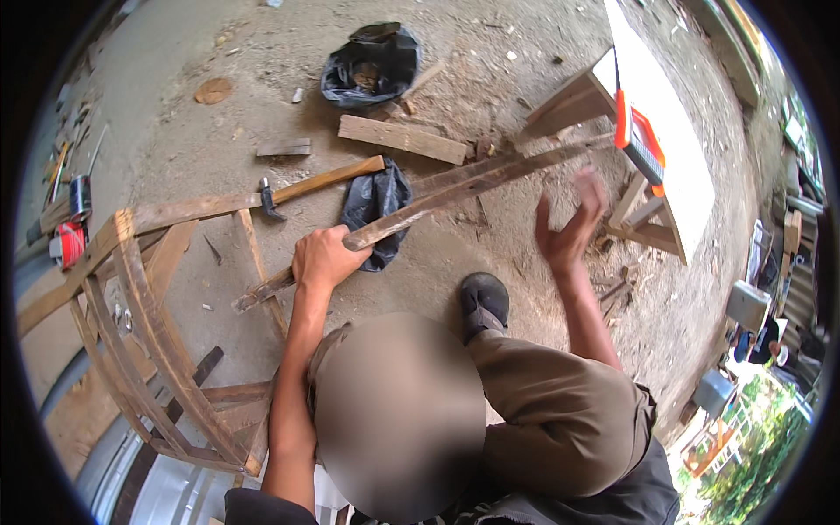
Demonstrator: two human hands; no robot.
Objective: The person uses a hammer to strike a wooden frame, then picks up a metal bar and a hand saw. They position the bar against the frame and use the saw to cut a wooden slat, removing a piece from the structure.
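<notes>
We see the left hand (322, 258) closed around a long weathered wooden slat (411, 214), its grip wrapped about the slat somewhat below the middle. The slat runs slantwise from low at the left, near a curved wooden chair frame (144, 315), up to the right toward a pale board on a wooden trestle (652, 131). The right hand (570, 229) is raised in the air with its fingers spread, its grip open and holding nothing; it looks blurred and stands apart from the slat. A hammer with a wooden handle (319, 185) lies on the dirt floor (490, 52) just above the left hand, beside a dark crumpled plastic bag (374, 203). A short plank (402, 140) lies farther off. A dark shoe (483, 302) shows between the arms.
</notes>
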